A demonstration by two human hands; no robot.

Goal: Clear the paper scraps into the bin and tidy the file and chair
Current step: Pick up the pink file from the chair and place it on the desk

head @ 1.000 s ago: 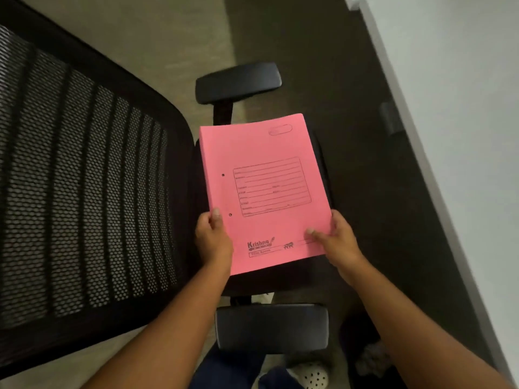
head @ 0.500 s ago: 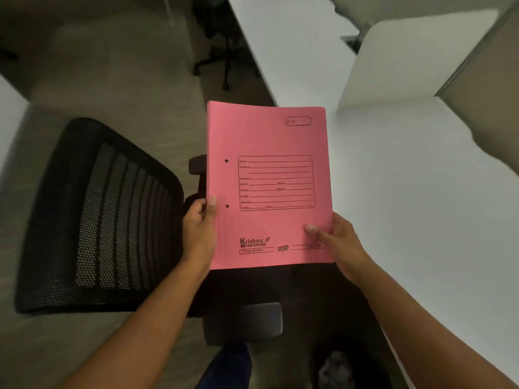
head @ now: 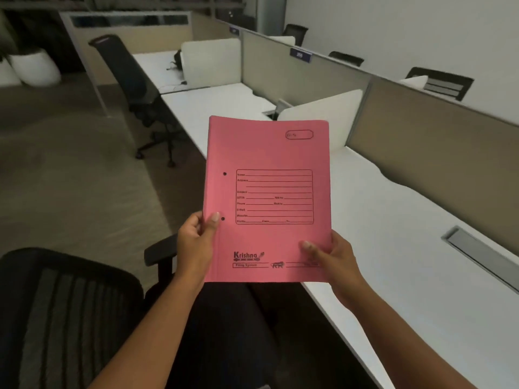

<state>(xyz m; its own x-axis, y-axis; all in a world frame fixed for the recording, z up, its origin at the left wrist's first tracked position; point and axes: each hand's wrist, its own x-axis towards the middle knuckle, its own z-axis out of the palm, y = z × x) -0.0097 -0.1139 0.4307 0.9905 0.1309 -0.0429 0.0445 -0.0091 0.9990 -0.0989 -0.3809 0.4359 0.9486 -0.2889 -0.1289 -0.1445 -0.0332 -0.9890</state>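
File (head: 266, 192): pink, held upright and clear of everything, centre of view; likely so it can go flat on the desk.
Left hand (head: 196, 242): pinches the spine edge, thumb on the cover.
Right hand (head: 334, 256): pinches the lower corner at 4 o'clock.
Desk (head: 393, 220): bare, 3 o'clock.
Chair (head: 70, 310): 8 o'clock, not tucked in.
Obstacles: none visible.

Desk: long white tabletop (head: 393, 220), right side
Partition: beige fabric divider (head: 438, 141) behind desk
Cable hatch: grey metal flap (head: 483, 256) set in desktop
Planters: white round pots (head: 33, 68), far left
Floor: grey-brown carpet (head: 70, 178)
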